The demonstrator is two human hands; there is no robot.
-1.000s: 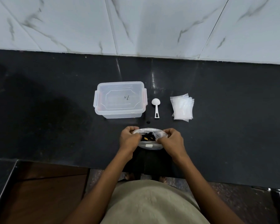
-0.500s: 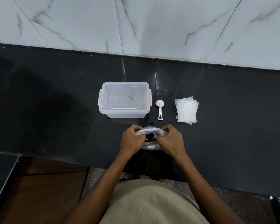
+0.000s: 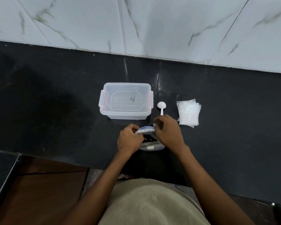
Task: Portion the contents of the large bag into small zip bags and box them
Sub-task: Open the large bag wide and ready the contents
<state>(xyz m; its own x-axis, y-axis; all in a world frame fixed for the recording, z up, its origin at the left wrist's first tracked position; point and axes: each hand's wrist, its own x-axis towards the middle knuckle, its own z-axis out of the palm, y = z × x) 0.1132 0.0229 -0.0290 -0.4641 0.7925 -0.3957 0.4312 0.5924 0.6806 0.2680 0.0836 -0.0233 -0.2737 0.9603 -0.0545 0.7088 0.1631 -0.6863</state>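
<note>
At lower centre of the frame, on the black stone counter (image 3: 55,111): large clear plastic bag (image 3: 150,144) of dark contents, mouth pinched by left hand (image 3: 128,140) and right hand (image 3: 167,132). Probably still opening it. Next: free one hand for the white plastic scoop (image 3: 161,106) or the stack of small clear zip bags (image 3: 188,113). Clear lidded plastic box (image 3: 126,103) closed.

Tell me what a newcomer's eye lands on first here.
Both hands, left hand and right hand, grip the mouth of the large bag at the counter's near edge. Behind it stand a lidded clear box, a white scoop and stacked small zip bags.
</note>
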